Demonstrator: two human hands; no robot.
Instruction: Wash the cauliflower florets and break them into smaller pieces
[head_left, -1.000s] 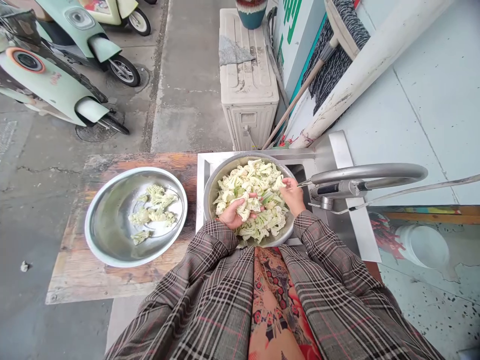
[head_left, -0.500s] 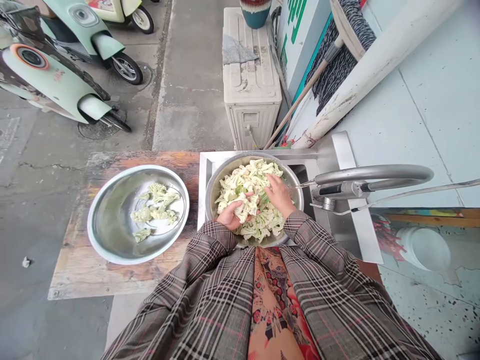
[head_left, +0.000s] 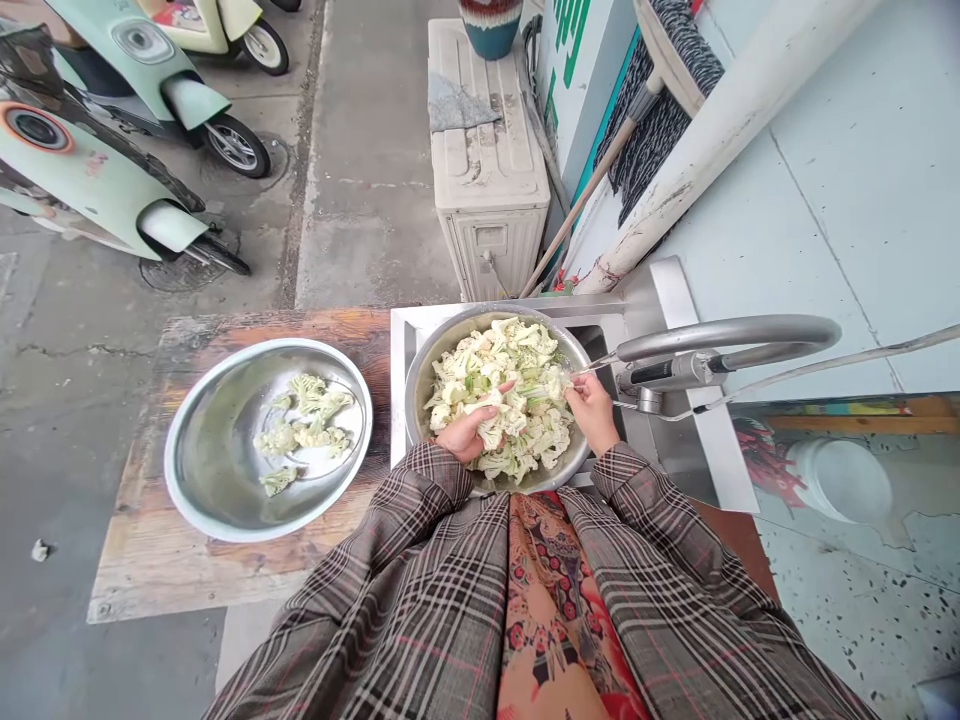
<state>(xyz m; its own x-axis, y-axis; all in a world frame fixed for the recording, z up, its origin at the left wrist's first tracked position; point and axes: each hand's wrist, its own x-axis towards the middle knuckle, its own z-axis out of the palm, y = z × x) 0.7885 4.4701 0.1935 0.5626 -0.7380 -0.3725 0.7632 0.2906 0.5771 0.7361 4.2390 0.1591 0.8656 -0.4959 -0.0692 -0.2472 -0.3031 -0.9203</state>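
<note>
My left hand (head_left: 463, 436), half-curled, cups florets (head_left: 492, 432) above the basin's (head_left: 422, 378) near edge. My right hand (head_left: 592, 408), fingers bunched, is by its right edge; whether gripping, I cannot tell.

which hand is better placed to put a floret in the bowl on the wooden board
Probably the left hand: it cradles cauliflower and is nearer that bowl. The right hand is farther away, at the side of the heaped basin by the faucet.

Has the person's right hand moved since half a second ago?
Yes: judged against the faucet, the right hand has moved rightward and slightly down the picture, ending closer to it.
</note>
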